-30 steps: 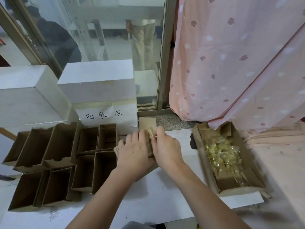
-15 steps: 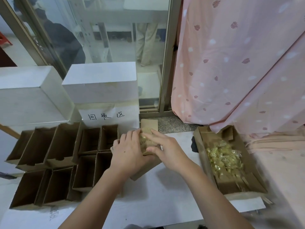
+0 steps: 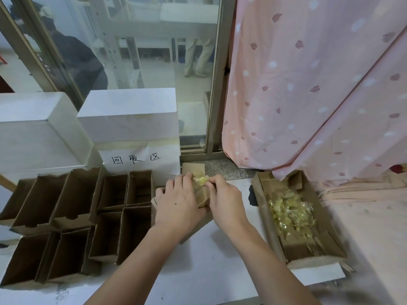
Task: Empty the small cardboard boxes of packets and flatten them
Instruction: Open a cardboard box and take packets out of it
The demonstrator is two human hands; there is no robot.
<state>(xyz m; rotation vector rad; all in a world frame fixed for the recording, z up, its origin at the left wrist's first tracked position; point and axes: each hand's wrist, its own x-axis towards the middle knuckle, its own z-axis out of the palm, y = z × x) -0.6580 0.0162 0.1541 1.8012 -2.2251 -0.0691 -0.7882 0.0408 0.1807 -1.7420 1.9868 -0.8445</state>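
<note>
In the middle of the frame the person is holding a small cardboard box between both hands. The left hand is wrapping round its near side, fingers curled over the top edge, while the right hand is pinching a clear packet of yellow pieces at the box's mouth — the packet is showing just above the fingertips, with the box's raised flap standing behind it.

To my eye the step in hand is drawing the packets out. It would go best if the left hand is keeping the box steady and its mouth wide, and the right is pulling along the opening rather than sideways, so the film is not snagging on the flap.

The tray of packets is sitting at centre right, already holding a heap of yellow packets; its near wall is low, so the carry looks short and unobstructed. Open white tabletop is lying at lower centre — probably the best room for flattening. On the left, open boxes are crowding close beside the left hand, and the white labelled block is hemming in the upper left
</note>
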